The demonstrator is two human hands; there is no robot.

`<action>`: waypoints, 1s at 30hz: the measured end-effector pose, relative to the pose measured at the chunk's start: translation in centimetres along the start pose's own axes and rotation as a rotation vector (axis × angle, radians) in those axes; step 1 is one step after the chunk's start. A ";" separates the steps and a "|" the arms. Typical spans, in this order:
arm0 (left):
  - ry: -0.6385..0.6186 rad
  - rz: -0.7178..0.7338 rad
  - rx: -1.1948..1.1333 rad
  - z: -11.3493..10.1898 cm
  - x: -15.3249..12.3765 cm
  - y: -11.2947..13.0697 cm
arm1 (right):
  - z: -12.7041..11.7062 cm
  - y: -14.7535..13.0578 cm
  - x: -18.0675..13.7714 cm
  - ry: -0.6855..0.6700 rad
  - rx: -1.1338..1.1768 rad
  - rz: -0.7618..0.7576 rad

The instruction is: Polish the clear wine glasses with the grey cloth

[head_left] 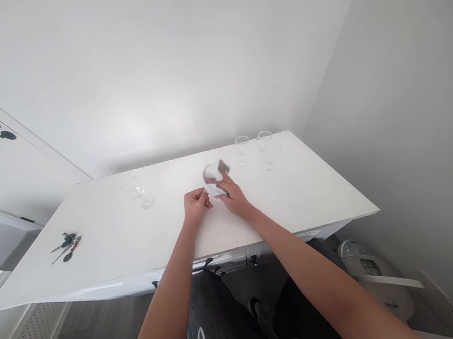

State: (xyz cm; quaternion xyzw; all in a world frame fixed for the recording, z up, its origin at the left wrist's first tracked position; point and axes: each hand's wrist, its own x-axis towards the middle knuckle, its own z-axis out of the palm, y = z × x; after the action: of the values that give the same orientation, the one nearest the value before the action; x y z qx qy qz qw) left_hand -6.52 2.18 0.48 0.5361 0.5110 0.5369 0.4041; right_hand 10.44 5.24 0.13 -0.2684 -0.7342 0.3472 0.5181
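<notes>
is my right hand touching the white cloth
Touching. The head view shows the right hand with its fingers lying on the white cloth, with no gap between them.

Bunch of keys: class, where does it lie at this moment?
In the head view the bunch of keys lies near the white table's left end, left of the person's left hand and the nearest glass.

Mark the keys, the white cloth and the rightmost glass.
keys (pixel 67 247), head view, middle of the bunch.
white cloth (pixel 212 173), head view, its bunched upper part.
rightmost glass (pixel 265 140), head view, its bowl.
</notes>
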 end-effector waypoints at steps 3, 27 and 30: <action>-0.055 0.008 0.062 0.2 -0.2 -0.1 | -0.1 0.5 0.2 0.013 -0.234 -0.146; -0.095 0.001 -0.111 0.1 -0.3 0.3 | -0.9 0.3 0.1 0.329 0.478 0.294; -0.052 -0.037 -0.115 0.2 -0.2 0.3 | -0.6 0.0 -0.2 0.138 0.141 0.093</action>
State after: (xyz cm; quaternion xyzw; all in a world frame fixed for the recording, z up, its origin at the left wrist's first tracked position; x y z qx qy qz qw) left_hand -6.31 2.00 0.68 0.5163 0.4786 0.5434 0.4573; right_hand 11.10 5.18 0.14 -0.2882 -0.6572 0.4024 0.5684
